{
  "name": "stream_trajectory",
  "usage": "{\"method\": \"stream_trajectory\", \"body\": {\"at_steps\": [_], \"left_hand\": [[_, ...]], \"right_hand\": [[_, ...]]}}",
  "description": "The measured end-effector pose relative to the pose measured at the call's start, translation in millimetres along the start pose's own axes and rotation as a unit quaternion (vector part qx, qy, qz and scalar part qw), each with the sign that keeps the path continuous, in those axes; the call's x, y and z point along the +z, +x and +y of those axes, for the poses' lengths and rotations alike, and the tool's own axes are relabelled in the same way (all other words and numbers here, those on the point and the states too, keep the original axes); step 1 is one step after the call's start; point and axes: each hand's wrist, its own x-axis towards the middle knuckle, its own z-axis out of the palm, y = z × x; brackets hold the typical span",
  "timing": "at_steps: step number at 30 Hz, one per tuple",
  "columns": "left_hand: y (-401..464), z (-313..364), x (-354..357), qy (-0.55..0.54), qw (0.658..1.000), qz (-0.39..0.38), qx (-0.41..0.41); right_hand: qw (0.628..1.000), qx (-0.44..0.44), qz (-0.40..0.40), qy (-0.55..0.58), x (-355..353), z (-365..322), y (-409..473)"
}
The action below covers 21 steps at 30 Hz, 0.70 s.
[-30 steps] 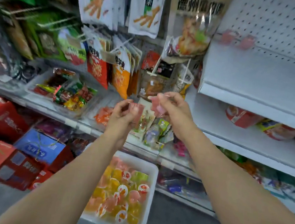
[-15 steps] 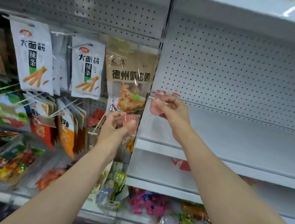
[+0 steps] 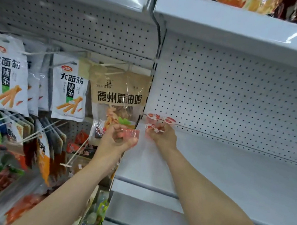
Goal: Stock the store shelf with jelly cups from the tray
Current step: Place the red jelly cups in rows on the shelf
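My right hand (image 3: pixel 163 137) reaches onto the white shelf (image 3: pixel 230 173) at its back left corner and holds a pink jelly cup (image 3: pixel 151 127) with a red-and-white lid. Just behind it, two pink jelly cups (image 3: pixel 160 118) stand against the pegboard back wall. My left hand (image 3: pixel 115 138) hovers left of the shelf's front corner and grips another pink jelly cup (image 3: pixel 130 133) between thumb and fingers. The tray is out of view.
Snack bags (image 3: pixel 68 89) hang on hooks to the left, with a brown chicken pack (image 3: pixel 119 96) beside the shelf upright (image 3: pixel 154 71). More packets fill the lower left racks (image 3: pixel 1 177). An upper shelf (image 3: pixel 232 23) overhangs; a lower white shelf (image 3: pixel 148 215) sits beneath.
The view rose from the tray to the white shelf. Both hands lifted with their cups; my right hand moved forward to the shelf's back corner beside the two standing cups.
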Motion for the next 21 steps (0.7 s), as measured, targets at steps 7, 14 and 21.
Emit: {"method": "stream_trajectory", "body": {"at_steps": [7, 14, 21], "left_hand": [[18, -4, 4, 0.002, 1.0, -0.007, -0.007], [26, 7, 17, 0.006, 1.0, -0.026, 0.006], [37, 22, 45, -0.022, 0.998, -0.06, -0.008]], "right_hand": [[1.0, -0.002, -0.009, -0.01, 6, -3, 18], [1.0, -0.019, -0.011, 0.02, -5, -9, 8], [0.939, 0.024, -0.231, 0.254, -65, -52, -24]]}}
